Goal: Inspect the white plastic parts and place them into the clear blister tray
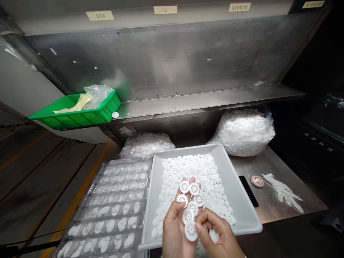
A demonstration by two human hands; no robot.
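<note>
My left hand (176, 229) is palm up over the grey tray (240, 204), several small white plastic wheels (187, 216) with spokes spread along its palm and fingers. Its thumb rests on one of them. Close beside it, my right hand (221, 234) pinches the edge of the lowest wheel (191, 230) between thumb and finger. Another white disc (214, 235) shows under the curled fingers of that hand. Below both hands, a heap of similar white wheels (188, 166) covers the tray's floor.
Left of the tray lies a clear blister tray (146, 215) with white parts in rows. Filled plastic bags (244, 132) stand behind. At right are a phone (248, 191), a round pinkish item (257, 181) and a white glove (282, 190). A green bin (88, 117) sits on the shelf.
</note>
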